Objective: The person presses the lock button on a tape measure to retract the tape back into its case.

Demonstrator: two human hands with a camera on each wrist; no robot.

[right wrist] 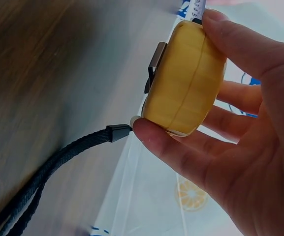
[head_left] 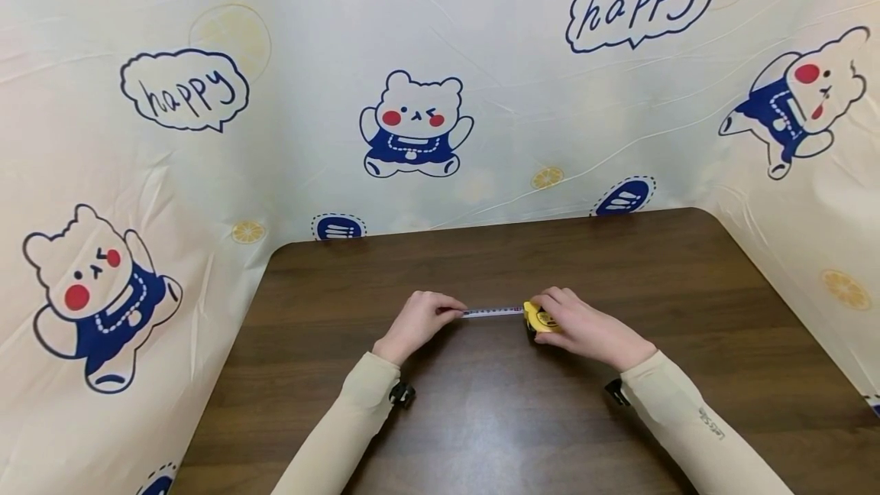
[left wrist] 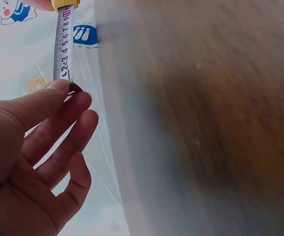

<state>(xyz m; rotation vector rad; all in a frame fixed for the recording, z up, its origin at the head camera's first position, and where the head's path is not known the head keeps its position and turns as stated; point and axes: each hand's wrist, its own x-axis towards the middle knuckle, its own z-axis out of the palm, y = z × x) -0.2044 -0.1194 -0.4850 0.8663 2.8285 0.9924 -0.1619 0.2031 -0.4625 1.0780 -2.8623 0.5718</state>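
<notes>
A yellow tape measure (head_left: pixel 540 318) is gripped by my right hand (head_left: pixel 584 331), with thumb and fingers around its case (right wrist: pixel 188 78). From it a short length of white tape blade (head_left: pixel 493 312) runs left, pulled straight, to my left hand (head_left: pixel 418 325). There the thumb and index finger pinch the blade's end, and the other fingers curl loosely below, as the left wrist view shows. Numbers up to about 9 and a red mark can be read on the blade (left wrist: pixel 64 44). A metal belt clip (right wrist: pixel 156 61) and a black wrist strap (right wrist: pixel 48 167) are on the case.
Both hands are over a brown wooden table (head_left: pixel 509 418). A pale curtain (head_left: pixel 509 37) printed with bears and "happy" bubbles surrounds its back and sides. A small black device (head_left: pixel 402 393) sits at the left wrist, another (head_left: pixel 617 392) at the right.
</notes>
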